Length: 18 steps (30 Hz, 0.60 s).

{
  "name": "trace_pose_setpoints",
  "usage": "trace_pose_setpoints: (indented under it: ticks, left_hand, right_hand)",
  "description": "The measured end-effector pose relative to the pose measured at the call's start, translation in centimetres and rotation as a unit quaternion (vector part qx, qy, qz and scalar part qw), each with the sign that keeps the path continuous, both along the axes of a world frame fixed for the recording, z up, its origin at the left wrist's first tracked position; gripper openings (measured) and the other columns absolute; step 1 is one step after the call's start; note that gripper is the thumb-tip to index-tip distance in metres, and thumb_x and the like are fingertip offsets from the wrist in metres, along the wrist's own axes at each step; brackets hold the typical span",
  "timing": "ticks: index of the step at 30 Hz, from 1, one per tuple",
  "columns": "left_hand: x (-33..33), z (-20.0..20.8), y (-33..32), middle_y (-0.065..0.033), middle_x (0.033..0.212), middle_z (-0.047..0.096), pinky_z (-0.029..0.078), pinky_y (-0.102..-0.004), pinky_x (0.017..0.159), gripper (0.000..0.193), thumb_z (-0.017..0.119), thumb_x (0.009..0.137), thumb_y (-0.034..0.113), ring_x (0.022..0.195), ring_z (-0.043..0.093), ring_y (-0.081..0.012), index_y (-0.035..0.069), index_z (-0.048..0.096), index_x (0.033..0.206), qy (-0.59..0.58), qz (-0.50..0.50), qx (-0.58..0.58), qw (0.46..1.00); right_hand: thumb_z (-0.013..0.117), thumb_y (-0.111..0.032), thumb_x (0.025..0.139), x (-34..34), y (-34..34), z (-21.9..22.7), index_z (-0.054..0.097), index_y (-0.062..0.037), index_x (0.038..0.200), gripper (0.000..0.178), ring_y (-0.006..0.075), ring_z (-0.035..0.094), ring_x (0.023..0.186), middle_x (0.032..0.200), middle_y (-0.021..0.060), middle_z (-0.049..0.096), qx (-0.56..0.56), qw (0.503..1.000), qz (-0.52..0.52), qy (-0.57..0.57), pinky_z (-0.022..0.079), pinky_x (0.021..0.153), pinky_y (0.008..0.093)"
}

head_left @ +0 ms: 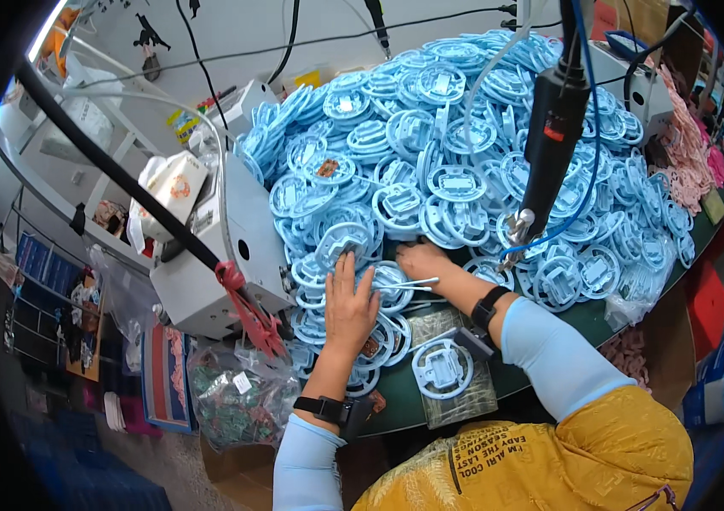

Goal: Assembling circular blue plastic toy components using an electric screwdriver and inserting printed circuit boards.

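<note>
A large heap of light-blue round plastic casings [460, 183] covers the table. My left hand [351, 308] lies over the near left part of the heap, fingers stretched out and slightly apart, their tips against a casing [343, 244]. My right hand [421, 260] reaches to the heap's near edge with bent fingers. Its fingertips are partly hidden, so a grip cannot be made out. Thin pale sticks [413, 284] jut out between the hands. Closer to me, a single casing [443, 370] rests on a film-wrapped block [462, 399].
A black electric screwdriver [556, 128] hangs over the heap on the right. Left of the hands stands a grey machine box [217, 264] with a red tie [247, 311] on a black bar before it. A clear bag of green parts [243, 396] sits below. Pink pieces [683, 140] lie far right.
</note>
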<state>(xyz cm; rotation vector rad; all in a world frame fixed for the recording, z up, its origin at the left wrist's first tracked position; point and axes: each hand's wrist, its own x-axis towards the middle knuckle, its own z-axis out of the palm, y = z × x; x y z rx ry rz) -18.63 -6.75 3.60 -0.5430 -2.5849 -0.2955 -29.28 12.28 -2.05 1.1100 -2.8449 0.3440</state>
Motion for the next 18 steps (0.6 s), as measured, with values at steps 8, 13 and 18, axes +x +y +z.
trace_pose_setpoints:
  ticks: [8, 13, 18]
  left_hand:
    - [7.2, -0.2, 0.0, -0.0235, 0.142, 0.047, 0.035, -0.0589, 0.108, 0.046, 0.073, 0.08, 0.009, 0.133, 0.044, -0.0431, 0.005, 0.061, 0.124, -0.004, -0.035, 0.06, 0.998]
    - [12.9, -0.3, 2.4, -0.0199, 0.124, 0.056, 0.044, -0.0509, 0.094, 0.05, 0.08, 0.072, 0.01, 0.114, 0.055, -0.0402, 0.002, 0.062, 0.118, -0.053, -0.097, 0.145, 0.983]
    - [16.7, -1.4, 4.9, -0.0184, 0.133, 0.054, 0.043, -0.0511, 0.101, 0.058, 0.085, 0.069, 0.015, 0.123, 0.053, -0.0412, 0.005, 0.063, 0.121, -0.121, -0.11, 0.203, 0.965]
  right_hand:
    - [0.067, -0.012, 0.073, 7.6, 5.1, 3.5, 0.066, -0.0062, 0.082, 0.011, 0.0284, 0.065, 0.073, 0.081, 0.0122, 0.063, -0.056, 0.984, -0.145, 0.083, 0.052, 0.062, 0.0407]
    - [0.068, -0.013, 0.078, 11.8, 6.9, 7.9, 0.062, -0.0054, 0.084, 0.011, 0.0273, 0.062, 0.062, 0.075, 0.01, 0.061, -0.256, 0.951, -0.159, 0.06, 0.051, 0.056, 0.0387]
    - [0.072, -0.017, 0.082, 18.1, 11.0, 8.5, 0.061, -0.0074, 0.093, 0.018, 0.016, 0.068, 0.065, 0.079, 0.0054, 0.069, -0.396, 0.896, -0.182, -0.088, 0.056, 0.063, 0.0327]
